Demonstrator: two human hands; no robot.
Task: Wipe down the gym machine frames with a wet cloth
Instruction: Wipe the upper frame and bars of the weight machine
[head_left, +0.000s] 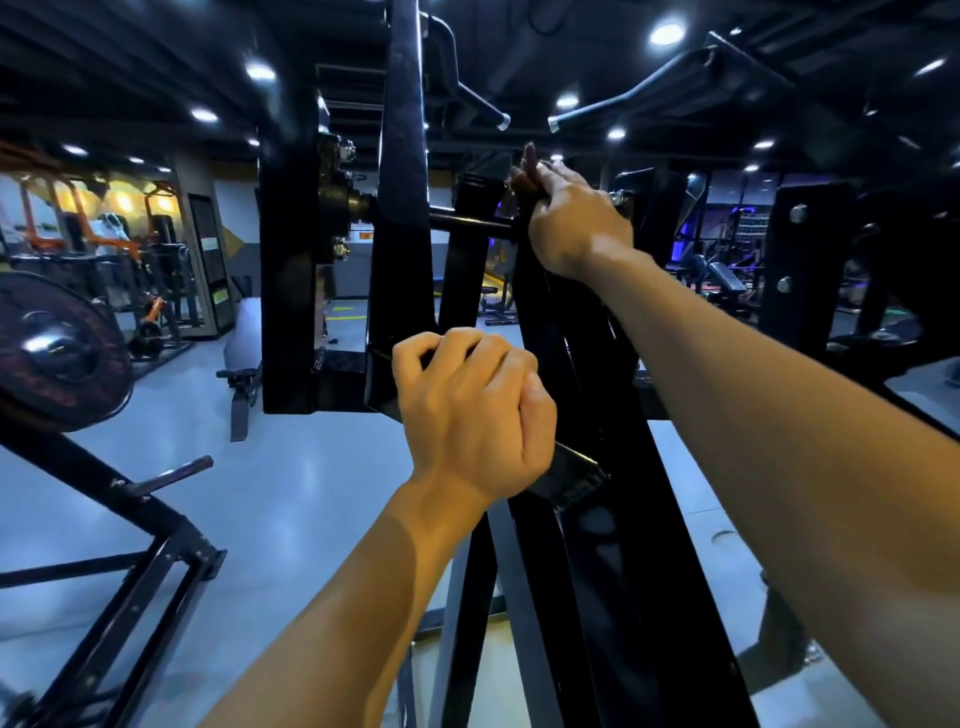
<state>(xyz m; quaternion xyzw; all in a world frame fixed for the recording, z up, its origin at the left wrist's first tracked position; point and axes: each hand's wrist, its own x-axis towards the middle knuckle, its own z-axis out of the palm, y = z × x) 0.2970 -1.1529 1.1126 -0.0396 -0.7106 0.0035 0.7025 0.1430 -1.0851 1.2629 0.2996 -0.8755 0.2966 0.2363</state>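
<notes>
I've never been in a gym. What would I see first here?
Two bare arms reach up the middle: the left hand grips a black frame beam, and the right hand holds a dark cloth higher up. At the left edge sits a big round weight plate.

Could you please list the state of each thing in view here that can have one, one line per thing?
Left hand: fingers curled round a lower bar of the frame.
Right hand: gripping the cloth against the upper frame.
Cloth: dark, bunched, mostly hidden by the hand; wetness cannot be told.
Black machine frame: glossy, upright, sloping bars.
Weight plate: loaded on the neighbouring machine's peg.
Overhead handles: hanging free, untouched.
</notes>
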